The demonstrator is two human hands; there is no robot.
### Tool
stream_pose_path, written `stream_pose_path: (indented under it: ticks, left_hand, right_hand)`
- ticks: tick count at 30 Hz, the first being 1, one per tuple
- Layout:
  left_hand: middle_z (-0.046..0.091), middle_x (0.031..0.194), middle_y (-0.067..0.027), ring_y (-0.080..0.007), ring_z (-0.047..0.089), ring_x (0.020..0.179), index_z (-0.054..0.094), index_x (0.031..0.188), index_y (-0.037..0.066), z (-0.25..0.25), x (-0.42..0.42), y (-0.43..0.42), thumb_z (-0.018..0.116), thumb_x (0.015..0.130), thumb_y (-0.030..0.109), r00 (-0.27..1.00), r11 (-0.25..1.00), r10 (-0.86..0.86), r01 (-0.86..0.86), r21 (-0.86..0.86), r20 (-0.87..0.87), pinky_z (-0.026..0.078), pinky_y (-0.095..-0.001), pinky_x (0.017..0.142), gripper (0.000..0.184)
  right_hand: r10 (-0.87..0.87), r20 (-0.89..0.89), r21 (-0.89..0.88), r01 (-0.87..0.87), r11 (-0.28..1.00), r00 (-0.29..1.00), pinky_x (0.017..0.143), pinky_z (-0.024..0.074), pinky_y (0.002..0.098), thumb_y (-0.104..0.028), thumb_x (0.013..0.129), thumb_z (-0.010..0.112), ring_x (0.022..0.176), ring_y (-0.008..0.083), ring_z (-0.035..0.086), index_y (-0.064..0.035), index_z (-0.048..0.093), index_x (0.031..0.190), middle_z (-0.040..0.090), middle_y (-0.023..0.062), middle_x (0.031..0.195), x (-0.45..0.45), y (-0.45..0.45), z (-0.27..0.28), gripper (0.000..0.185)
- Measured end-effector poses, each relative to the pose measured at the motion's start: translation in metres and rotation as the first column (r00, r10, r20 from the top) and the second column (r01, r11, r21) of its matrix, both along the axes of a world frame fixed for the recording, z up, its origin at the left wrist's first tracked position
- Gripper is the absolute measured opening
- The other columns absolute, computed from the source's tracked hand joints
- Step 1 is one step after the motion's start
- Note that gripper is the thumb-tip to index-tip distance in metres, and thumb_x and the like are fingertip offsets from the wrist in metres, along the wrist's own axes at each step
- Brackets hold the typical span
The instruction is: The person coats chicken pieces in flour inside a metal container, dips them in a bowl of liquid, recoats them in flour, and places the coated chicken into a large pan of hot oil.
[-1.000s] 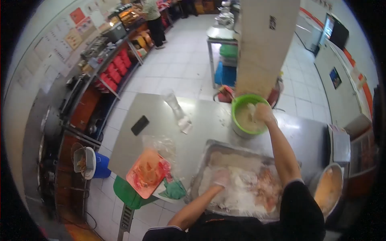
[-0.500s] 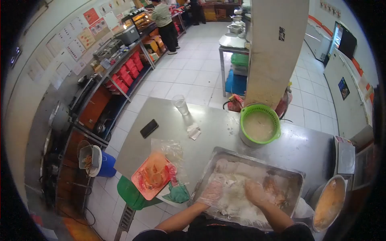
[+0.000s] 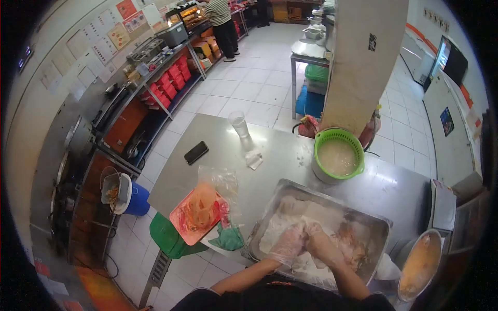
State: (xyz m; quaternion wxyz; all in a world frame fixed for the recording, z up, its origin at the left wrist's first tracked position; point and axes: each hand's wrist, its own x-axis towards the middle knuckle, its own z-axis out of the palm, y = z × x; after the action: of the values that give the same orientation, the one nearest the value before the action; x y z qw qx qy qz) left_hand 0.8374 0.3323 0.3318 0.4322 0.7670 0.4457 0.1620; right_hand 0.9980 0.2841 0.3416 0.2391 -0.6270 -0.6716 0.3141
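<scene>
A large metal tray [image 3: 383, 228] of white flour stands at the table's front edge. Over its middle my left hand [image 3: 290, 242], in a clear plastic glove, meets my right hand [image 3: 322, 244]. Both hands have curled fingers pressed close together; whatever they hold is hidden between them. Pinkish floured pieces [image 3: 351, 246] lie in the tray just right of my right hand. Behind the tray stands a pot with a green basket [image 3: 317, 155] in it, filled with cloudy liquid [image 3: 337, 157].
Left of the tray are a pink tray [image 3: 182, 224], a green cloth [image 3: 228, 237] and a plastic bag [image 3: 223, 181]. Farther back lie a phone [image 3: 196, 153], a clear cup [image 3: 239, 124] and crumpled paper [image 3: 254, 160]. A metal bowl [image 3: 437, 249] stands right. A person [image 3: 220, 26] stands far back.
My right hand has come out of the green basket's liquid and down into the flour tray. My left hand has moved right, and both hands are now together.
</scene>
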Motion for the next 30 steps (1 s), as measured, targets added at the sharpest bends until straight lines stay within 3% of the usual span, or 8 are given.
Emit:
stream_pose_path:
  ticks: [8, 11, 14, 16, 19, 22, 24, 30]
  left_hand:
    - [0.067, 0.105, -0.0203, -0.0343, 0.066, 0.098, 0.056, 0.117, -0.002, 0.009, -0.004, -0.003, 0.069, 0.089, 0.020, 0.954, 0.988, 0.151, -0.149, -0.027, 0.259, 0.052, -0.0382, 0.087, 0.038]
    - [0.066, 0.106, -0.0219, -0.0374, 0.064, 0.102, 0.056, 0.116, -0.003, -0.009, -0.027, -0.004, 0.073, 0.086, 0.029, 0.933, 0.962, 0.271, -0.261, -0.074, 0.237, 0.051, -0.0424, 0.091, 0.047]
    - [0.065, 0.109, -0.0260, -0.0413, 0.062, 0.108, 0.056, 0.119, -0.003, -0.032, -0.037, 0.000, 0.070, 0.084, 0.045, 0.970, 0.988, 0.156, -0.153, 0.027, -0.184, 0.047, -0.0480, 0.097, 0.061]
    - [0.061, 0.121, -0.0310, -0.0442, 0.058, 0.116, 0.055, 0.128, -0.004, -0.021, -0.033, 0.003, 0.065, 0.082, 0.058, 0.733, 0.911, -0.383, 0.198, -0.363, -0.562, 0.043, -0.0501, 0.103, 0.077]
    - [0.058, 0.128, -0.0334, -0.0447, 0.055, 0.124, 0.059, 0.126, -0.010, -0.124, -0.048, -0.031, 0.065, 0.081, 0.059, 0.772, 0.949, -0.293, 0.308, -0.072, -0.563, 0.042, -0.0476, 0.108, 0.082]
    - [0.056, 0.130, -0.0338, -0.0456, 0.053, 0.125, 0.052, 0.135, -0.003, -0.062, -0.035, -0.009, 0.064, 0.079, 0.062, 0.746, 0.914, -0.329, 0.098, -0.393, -0.579, 0.041, -0.0479, 0.109, 0.087]
    - [0.057, 0.128, -0.0333, -0.0455, 0.053, 0.125, 0.052, 0.135, -0.004, -0.071, -0.042, -0.004, 0.064, 0.079, 0.062, 0.810, 0.930, -0.223, 0.009, -0.369, -0.543, 0.041, -0.0482, 0.109, 0.087]
    - [0.061, 0.125, -0.0303, -0.0429, 0.055, 0.124, 0.049, 0.137, -0.005, -0.129, -0.050, -0.007, 0.066, 0.080, 0.055, 0.853, 0.911, -0.200, -0.020, -0.412, -0.483, 0.043, -0.0471, 0.107, 0.084]
  right_hand:
    - [-0.177, -0.214, -0.421, 0.073, 0.904, 0.961, 0.083, 0.0544, 0.0450, -0.014, 0.082, 0.069, 0.095, 0.0387, 0.067, -0.0061, 0.067, 0.115, 0.067, 0.0232, 0.111, 0.012, 0.004, 0.025, 0.034]
    - [0.008, 0.220, -0.155, 0.027, 0.987, 0.975, 0.080, 0.0563, 0.0376, -0.012, 0.081, 0.072, 0.093, 0.0312, 0.070, -0.0071, 0.071, 0.109, 0.072, 0.0179, 0.103, 0.016, -0.017, 0.021, 0.028]
    - [-0.155, -0.272, -0.490, 0.002, 0.872, 0.950, 0.070, 0.0570, 0.0353, -0.010, 0.085, 0.069, 0.079, 0.0204, 0.072, -0.0070, 0.072, 0.102, 0.074, 0.0099, 0.091, 0.043, 0.027, 0.058, 0.018]
    - [-0.260, -0.483, -0.314, 0.111, 0.943, 0.836, 0.064, 0.0557, 0.0329, -0.010, 0.086, 0.068, 0.070, 0.0142, 0.069, -0.0063, 0.071, 0.096, 0.072, 0.0069, 0.082, 0.054, 0.056, 0.125, 0.012]
    - [-0.216, -0.260, -0.051, 0.210, 0.976, 0.941, 0.065, 0.0541, 0.0291, -0.005, 0.084, 0.067, 0.072, 0.0128, 0.067, -0.0055, 0.071, 0.094, 0.071, 0.0064, 0.082, 0.098, 0.118, 0.124, 0.011]
    - [-0.153, -0.114, 0.077, 0.163, 0.984, 0.982, 0.077, 0.0558, 0.0309, -0.011, 0.082, 0.072, 0.088, 0.0163, 0.071, -0.0059, 0.072, 0.101, 0.074, 0.0086, 0.098, 0.146, 0.196, 0.094, 0.020]
    - [-0.082, 0.467, 0.250, -0.042, 0.967, 0.880, 0.082, 0.0543, 0.0351, -0.014, 0.083, 0.069, 0.093, 0.0234, 0.070, -0.0046, 0.071, 0.102, 0.074, 0.0123, 0.100, 0.189, 0.251, 0.031, 0.021]
    - [-0.135, 0.433, 0.241, 0.030, 0.970, 0.891, 0.083, 0.0514, 0.0444, -0.013, 0.086, 0.061, 0.092, 0.0367, 0.067, -0.0077, 0.068, 0.104, 0.070, 0.0197, 0.099, 0.164, 0.250, 0.031, 0.019]
